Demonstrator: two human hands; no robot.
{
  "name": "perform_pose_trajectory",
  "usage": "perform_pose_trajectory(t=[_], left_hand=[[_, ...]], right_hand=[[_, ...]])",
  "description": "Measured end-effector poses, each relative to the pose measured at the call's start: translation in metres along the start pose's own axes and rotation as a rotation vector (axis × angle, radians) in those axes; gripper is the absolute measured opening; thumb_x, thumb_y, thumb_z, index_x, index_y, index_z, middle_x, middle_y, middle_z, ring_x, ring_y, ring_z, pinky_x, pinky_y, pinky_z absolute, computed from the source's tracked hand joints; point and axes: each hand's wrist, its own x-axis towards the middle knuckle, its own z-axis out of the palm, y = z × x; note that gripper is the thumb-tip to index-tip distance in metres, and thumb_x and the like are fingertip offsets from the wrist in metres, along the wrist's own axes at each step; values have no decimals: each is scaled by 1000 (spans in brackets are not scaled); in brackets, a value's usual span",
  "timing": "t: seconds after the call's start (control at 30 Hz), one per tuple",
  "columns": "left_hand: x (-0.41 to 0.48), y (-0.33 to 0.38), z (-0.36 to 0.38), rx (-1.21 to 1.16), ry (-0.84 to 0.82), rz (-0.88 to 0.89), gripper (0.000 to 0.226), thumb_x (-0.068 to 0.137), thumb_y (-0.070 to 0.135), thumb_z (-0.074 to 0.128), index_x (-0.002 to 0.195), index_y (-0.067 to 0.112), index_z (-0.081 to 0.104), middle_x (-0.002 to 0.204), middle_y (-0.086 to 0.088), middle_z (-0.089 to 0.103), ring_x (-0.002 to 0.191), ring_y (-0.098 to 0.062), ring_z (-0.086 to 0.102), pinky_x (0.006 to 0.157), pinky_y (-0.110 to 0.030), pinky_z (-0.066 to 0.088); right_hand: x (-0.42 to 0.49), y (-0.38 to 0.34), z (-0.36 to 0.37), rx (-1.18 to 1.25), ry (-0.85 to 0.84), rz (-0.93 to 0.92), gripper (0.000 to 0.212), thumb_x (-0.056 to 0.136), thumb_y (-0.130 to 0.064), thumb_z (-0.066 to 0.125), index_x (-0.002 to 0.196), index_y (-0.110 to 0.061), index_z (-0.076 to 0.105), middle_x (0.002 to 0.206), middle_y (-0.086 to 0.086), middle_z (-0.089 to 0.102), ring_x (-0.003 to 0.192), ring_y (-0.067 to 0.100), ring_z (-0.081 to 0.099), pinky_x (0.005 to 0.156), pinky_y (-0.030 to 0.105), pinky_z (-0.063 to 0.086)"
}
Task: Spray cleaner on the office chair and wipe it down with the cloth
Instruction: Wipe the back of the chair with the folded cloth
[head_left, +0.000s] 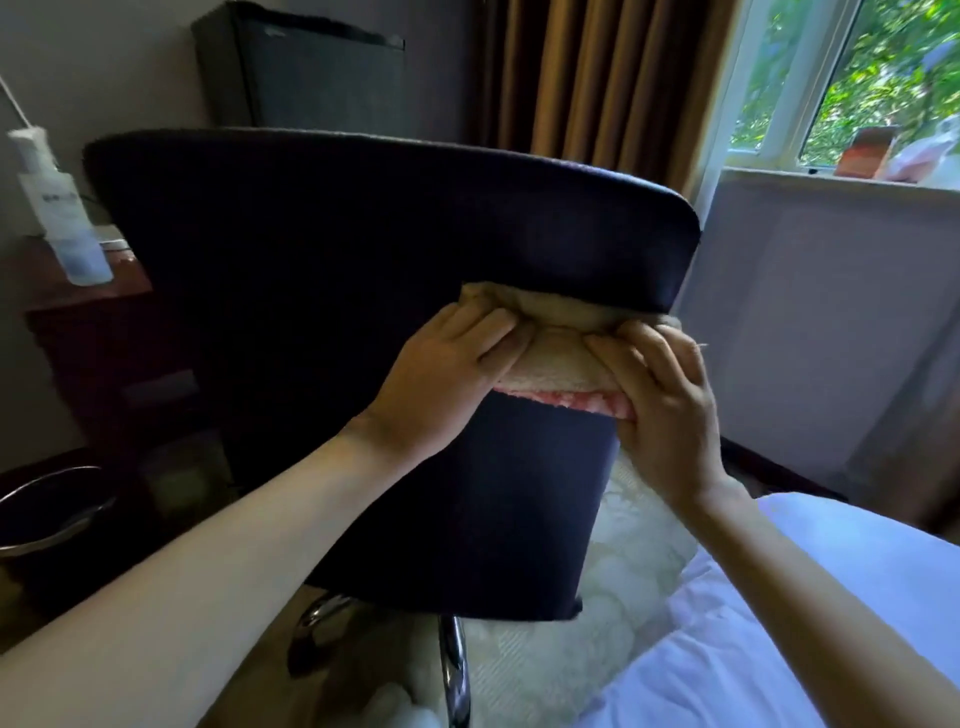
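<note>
The dark navy office chair (322, 291) fills the middle of the view, its backrest facing me, with a chrome base below. A beige cloth with a pink edge (556, 358) lies against the right part of the backrest. My left hand (447, 379) grips the cloth's left side with curled fingers. My right hand (665, 395) grips its right side at the backrest's right edge. A white spray bottle (57, 208) stands upright on a dark wooden cabinet at the far left, well away from both hands.
A dark wooden cabinet (93, 332) stands left of the chair, with a round black bin (47, 514) below it. A black appliance (311, 73) and brown curtains are behind. A window (852, 88) and white wall are right. A white bed (779, 623) lies at lower right.
</note>
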Motion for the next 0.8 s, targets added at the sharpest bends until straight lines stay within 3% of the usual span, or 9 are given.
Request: perform_pose_trajectory(t=[0.1, 0.33, 0.4, 0.53, 0.67, 0.8], left_hand=[[-38, 7, 24, -32, -60, 6, 24, 86, 1, 56, 106, 4, 69, 98, -6, 66, 96, -21, 55, 85, -29, 44], [-94, 21, 42, -40, -319, 52, 30, 74, 8, 64, 104, 10, 70, 100, -4, 66, 99, -22, 55, 92, -32, 38], [-97, 17, 28, -39, -317, 14, 32, 73, 10, 65, 104, 10, 69, 102, -4, 66, 99, -22, 56, 93, -31, 37], [-104, -6, -31, -4, -136, -59, 25, 95, 8, 47, 118, 7, 58, 118, -9, 58, 109, -24, 50, 98, -32, 38], [-102, -50, -104, 165, -29, -131, 25, 98, 4, 47, 112, -1, 68, 115, -16, 63, 107, -32, 52, 96, -40, 46], [-90, -106, -161, 333, -59, -216, 28, 91, 0, 56, 117, 1, 64, 118, -17, 61, 110, -34, 48, 97, -39, 41]], right_hand=[[-44, -10, 24, 56, -91, 38, 37, 81, 5, 66, 115, -9, 68, 112, 9, 59, 103, 32, 51, 103, 29, 39], [-109, -33, 48, 167, -318, 118, 39, 80, -1, 55, 117, -14, 60, 114, 2, 53, 98, 30, 52, 79, 43, 51], [-103, -45, 42, 196, -280, 133, 41, 80, 3, 57, 118, -12, 62, 114, 5, 58, 100, 30, 53, 82, 42, 50], [-52, -83, 24, 219, -102, 26, 40, 80, 7, 59, 115, -9, 68, 110, 10, 65, 103, 31, 53, 94, 37, 46], [19, -132, 29, 225, 38, -142, 28, 96, -6, 52, 117, -13, 68, 112, 6, 63, 104, 26, 50, 81, 38, 52], [86, -185, 43, 234, 130, -207, 25, 96, -13, 55, 117, -15, 67, 116, 4, 62, 103, 26, 49, 78, 35, 51]])
